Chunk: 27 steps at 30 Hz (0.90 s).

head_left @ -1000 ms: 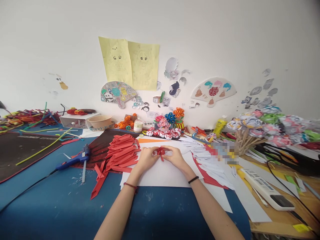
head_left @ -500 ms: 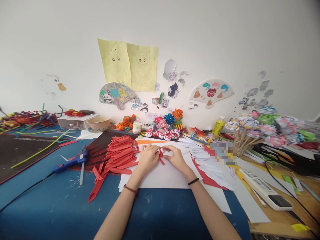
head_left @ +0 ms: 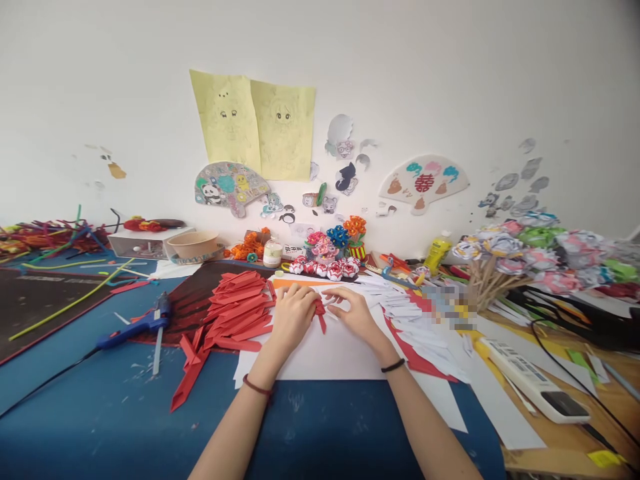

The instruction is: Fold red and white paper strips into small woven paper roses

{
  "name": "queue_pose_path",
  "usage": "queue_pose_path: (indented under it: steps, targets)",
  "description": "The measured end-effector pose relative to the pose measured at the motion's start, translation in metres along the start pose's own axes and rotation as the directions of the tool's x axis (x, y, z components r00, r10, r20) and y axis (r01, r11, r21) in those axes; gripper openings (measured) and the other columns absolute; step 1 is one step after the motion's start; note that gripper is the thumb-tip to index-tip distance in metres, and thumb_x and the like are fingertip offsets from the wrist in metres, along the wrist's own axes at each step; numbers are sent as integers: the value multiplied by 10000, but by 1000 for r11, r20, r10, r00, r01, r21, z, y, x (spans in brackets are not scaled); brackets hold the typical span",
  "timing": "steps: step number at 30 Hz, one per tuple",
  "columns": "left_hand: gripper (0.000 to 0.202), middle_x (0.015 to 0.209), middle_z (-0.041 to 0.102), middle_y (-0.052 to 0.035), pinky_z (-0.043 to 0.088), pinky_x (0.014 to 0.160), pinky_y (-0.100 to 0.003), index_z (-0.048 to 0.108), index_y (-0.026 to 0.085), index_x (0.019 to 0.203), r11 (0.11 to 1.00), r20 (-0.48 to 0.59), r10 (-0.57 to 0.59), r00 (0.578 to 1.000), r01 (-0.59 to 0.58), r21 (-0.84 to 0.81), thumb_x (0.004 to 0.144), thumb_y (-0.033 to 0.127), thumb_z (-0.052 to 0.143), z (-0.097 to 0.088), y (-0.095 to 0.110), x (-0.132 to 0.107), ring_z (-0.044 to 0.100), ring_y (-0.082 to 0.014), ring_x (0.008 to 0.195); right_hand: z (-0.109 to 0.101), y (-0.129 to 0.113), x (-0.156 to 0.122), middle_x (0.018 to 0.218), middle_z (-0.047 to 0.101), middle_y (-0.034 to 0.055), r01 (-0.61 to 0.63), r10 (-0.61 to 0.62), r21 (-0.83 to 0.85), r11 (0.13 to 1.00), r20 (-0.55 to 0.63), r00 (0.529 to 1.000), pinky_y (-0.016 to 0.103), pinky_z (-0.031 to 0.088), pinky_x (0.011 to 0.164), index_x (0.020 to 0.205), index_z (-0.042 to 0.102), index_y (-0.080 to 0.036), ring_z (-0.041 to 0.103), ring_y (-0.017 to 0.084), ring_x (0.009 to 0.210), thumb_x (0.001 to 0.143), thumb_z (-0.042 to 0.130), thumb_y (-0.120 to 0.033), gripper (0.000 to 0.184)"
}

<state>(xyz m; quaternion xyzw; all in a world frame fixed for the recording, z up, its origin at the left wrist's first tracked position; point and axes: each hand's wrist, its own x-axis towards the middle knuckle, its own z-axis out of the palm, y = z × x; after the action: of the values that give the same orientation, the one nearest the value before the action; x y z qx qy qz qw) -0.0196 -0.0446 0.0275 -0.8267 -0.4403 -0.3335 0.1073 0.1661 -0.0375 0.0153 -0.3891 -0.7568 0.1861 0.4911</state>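
Paper strip, red and folded, is pinched in the left hand above a white sheet; the right hand, at its three o'clock, curves with thumb and forefinger parted. Red strips pile at nine o'clock, a blue glue gun farther out; white strips lie at three, red-and-white flowers at twelve.

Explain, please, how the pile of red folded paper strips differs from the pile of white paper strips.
The pile of red folded paper strips lies beside the left hand, while the pile of white paper strips lies on the right hand's side. The red pile rests partly on a dark mat; the white pile lies partly over a flat red sheet. Both hold many narrow, overlapping pieces.
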Motion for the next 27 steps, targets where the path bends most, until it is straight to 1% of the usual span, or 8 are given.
queue_pose_path:
  steps: [2, 4, 8, 10, 14, 21, 27]
  targets:
    - [184, 1015, 684, -27, 306, 809, -385, 635, 252, 969, 1000, 5, 31, 999, -31, 5, 912, 171, 480, 0, -1, 0, 528, -221, 949, 2, 3, -1, 913, 716, 41, -5, 6, -18, 1000, 32, 999, 322, 507, 764, 964, 718, -217, 634, 183, 779, 802, 645, -168, 184]
    - [171, 1015, 683, -28, 310, 804, -382, 635, 245, 961, 998, 0, 63, 998, -63, 22, 907, 167, 493, 0, -1, 0, 528, -216, 944, 4, 6, -2, 839, 724, 36, 3, -1, -58, 998, 24, 1000, 307, 499, 726, 873, 734, -210, 635, 179, 721, 796, 644, -151, 132]
    - [134, 982, 684, -24, 318, 796, -384, 636, 235, 917, 990, -77, 121, 990, -115, 83, 901, 175, 518, 1, -1, -1, 535, -209, 914, 7, 10, -4, 742, 712, 20, 34, -43, -190, 981, -45, 998, 259, 472, 652, 775, 723, -199, 622, 157, 641, 781, 609, -76, 168]
    - [125, 966, 684, -19, 321, 798, -389, 632, 231, 901, 983, -103, 155, 982, -143, 115, 897, 171, 522, 1, 0, -1, 537, -207, 898, 8, 10, -5, 745, 702, 21, 48, -65, -240, 970, -65, 996, 247, 459, 642, 763, 707, -193, 616, 152, 645, 774, 579, -43, 197]
    - [114, 949, 686, -18, 320, 810, -402, 625, 224, 890, 973, -116, 199, 973, -182, 139, 888, 166, 528, 1, 2, -1, 537, -208, 882, 8, 10, -8, 736, 672, 28, 60, -89, -296, 953, -82, 993, 249, 441, 659, 737, 675, -187, 607, 164, 689, 763, 550, -28, 204]
    - [121, 924, 692, -17, 312, 821, -413, 645, 233, 885, 974, -136, 210, 968, -195, 117, 888, 180, 536, 0, 2, -2, 539, -206, 859, 8, 9, -9, 709, 640, 27, 69, -111, -349, 935, -105, 988, 247, 418, 639, 724, 644, -183, 577, 160, 659, 764, 532, -37, 189]
    - [130, 903, 698, -8, 309, 815, -412, 651, 235, 871, 975, -160, 215, 964, -201, 99, 897, 194, 530, 0, 2, -2, 543, -200, 841, 7, 8, -10, 717, 635, 35, 83, -135, -372, 924, -116, 984, 252, 414, 645, 717, 632, -181, 576, 169, 682, 774, 514, -46, 189]
